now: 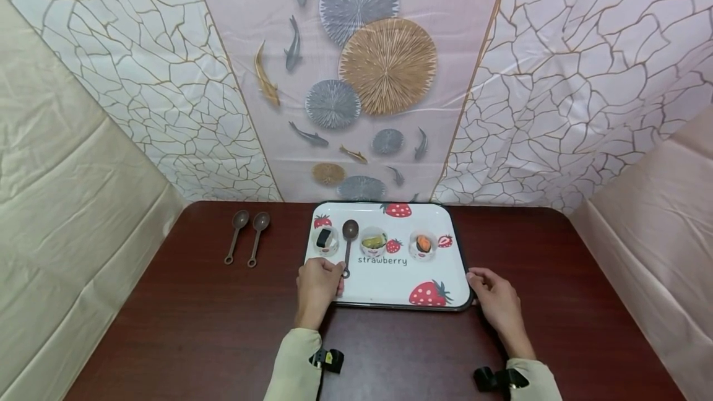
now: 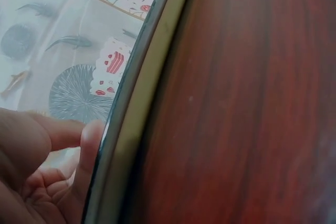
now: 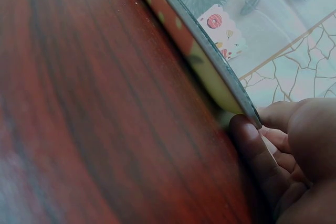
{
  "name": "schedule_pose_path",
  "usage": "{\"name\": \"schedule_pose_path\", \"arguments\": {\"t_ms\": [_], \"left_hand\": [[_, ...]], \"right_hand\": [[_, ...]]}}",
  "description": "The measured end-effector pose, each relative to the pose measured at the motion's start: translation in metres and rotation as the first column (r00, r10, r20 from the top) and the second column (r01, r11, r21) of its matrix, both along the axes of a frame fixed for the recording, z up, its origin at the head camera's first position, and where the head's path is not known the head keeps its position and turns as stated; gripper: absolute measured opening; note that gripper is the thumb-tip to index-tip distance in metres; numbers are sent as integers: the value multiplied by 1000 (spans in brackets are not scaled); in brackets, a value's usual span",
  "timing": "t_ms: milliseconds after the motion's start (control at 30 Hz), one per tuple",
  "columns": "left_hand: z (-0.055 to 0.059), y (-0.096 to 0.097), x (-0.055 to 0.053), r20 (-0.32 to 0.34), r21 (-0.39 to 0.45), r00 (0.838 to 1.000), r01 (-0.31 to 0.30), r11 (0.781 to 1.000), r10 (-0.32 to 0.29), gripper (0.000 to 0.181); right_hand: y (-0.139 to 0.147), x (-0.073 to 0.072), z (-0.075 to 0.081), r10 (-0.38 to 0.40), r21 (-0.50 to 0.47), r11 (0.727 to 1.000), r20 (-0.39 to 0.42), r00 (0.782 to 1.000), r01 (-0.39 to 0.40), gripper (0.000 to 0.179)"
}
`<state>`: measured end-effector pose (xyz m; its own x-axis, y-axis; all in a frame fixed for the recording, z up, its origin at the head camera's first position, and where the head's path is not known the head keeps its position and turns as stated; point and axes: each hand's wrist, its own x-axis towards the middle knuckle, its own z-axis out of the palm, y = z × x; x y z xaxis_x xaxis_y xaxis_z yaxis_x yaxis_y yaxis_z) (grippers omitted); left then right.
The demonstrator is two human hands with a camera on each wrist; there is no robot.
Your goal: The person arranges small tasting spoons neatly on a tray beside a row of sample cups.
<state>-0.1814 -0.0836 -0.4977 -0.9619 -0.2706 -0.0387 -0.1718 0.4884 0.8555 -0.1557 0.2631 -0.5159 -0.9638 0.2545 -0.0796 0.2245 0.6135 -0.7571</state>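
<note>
A white strawberry-print tray [image 1: 390, 286] with a dark rim lies on the table. In it, a dark spoon [image 1: 350, 241] has its bowl toward the back and its ring-ended handle toward me. My left hand [image 1: 320, 283] reaches over the front left corner, thumb and fingertip pinching at the handle's end. In the left wrist view, those fingertips sit just behind the tray rim. The right hand [image 1: 496, 299] grips the tray's right front corner; one finger [image 3: 245, 132] goes under the rim. Small cups hold a black-topped piece [image 1: 324, 238], a green piece [image 1: 374, 241] and an orange-topped piece [image 1: 423, 244].
Two more dark spoons, the outer spoon [image 1: 236, 237] and the inner spoon [image 1: 258, 239], lie side by side left of the tray. Behind the dark red wooden table [image 1: 184, 327] hangs a patterned cloth [image 1: 362, 79]. Pale padded panels [image 1: 72, 221] flank it.
</note>
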Motion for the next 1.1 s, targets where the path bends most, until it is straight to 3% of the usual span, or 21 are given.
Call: {"name": "schedule_pose_path", "arguments": {"t_ms": [333,567,1100], "left_hand": [[16,-6,0,-67,-64,996,60,996,-64,25],[28,-16,2,-110,-155,992,41,987,-59,20],[43,-44,5,-156,-125,986,34,992,-53,11]], "right_hand": [[-1,-1,1,-1,-15,1000,3,1000,1,44],[-1,0,1,-2,-8,1000,1,1000,2,43],[0,1,0,2,-12,1000,-3,1000,-2,43]]}}
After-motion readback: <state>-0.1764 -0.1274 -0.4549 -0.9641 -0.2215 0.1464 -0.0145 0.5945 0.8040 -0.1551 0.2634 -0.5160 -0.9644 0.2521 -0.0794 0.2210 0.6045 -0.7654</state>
